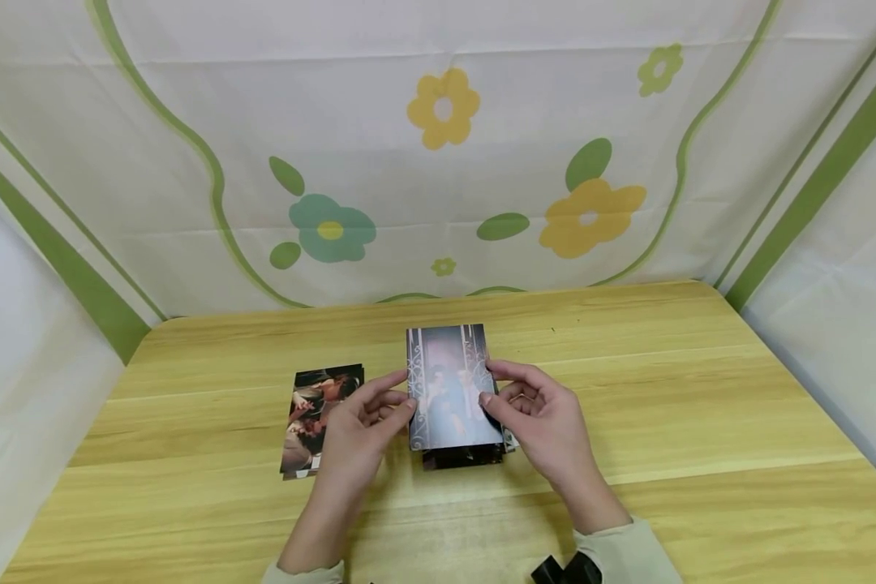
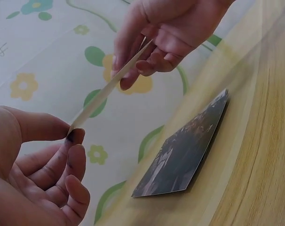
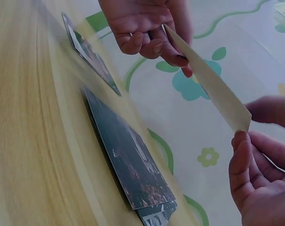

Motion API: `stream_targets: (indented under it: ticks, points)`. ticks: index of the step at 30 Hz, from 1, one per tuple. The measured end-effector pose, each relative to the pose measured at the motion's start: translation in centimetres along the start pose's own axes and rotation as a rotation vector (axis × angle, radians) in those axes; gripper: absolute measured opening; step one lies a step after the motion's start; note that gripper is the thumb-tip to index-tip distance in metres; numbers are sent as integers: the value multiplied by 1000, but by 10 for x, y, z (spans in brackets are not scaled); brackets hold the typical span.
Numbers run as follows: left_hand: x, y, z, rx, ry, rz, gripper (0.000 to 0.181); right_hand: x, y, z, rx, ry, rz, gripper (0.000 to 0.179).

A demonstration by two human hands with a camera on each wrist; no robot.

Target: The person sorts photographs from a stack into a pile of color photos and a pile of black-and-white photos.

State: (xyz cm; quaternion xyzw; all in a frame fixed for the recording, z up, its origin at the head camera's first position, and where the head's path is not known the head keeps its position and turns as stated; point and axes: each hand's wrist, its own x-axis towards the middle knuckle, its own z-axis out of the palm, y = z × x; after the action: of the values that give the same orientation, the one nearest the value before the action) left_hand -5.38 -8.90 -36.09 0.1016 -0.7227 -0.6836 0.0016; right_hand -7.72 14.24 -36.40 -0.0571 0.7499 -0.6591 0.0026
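A picture card [image 1: 448, 389] with a blue-grey scene and pale scrollwork along its side is held up between both hands. My left hand [image 1: 368, 426] pinches its left edge with thumb and fingers, while my right hand [image 1: 547, 418] pinches the right edge. From the wrist views, the card's pale back [image 3: 217, 94] shows, lifted off the table. Beneath it lies a pile of dark picture cards [image 3: 133, 155], mostly covered by the held card in the head view. Left of that, partly behind my left hand, another small pile of cards [image 1: 314, 418] shows red and black figures.
All of this is on a light wood-grain table [image 1: 701, 422]. A white cloth [image 1: 380, 105] with flowers and green lines hangs behind it and along the sides. Black blocky gear [image 1: 569, 569] shows at my right sleeve [image 1: 624, 551].
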Motion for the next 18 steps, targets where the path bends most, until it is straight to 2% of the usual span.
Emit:
stream_targets:
  ticks: [9, 18]
  points:
    - [0, 2, -1, -10, 15, 4, 42, 0, 2, -1, 12, -62, -125, 56]
    - [1, 3, -1, -53, 18, -16, 41, 0, 3, -2, 38, -82, -114, 58]
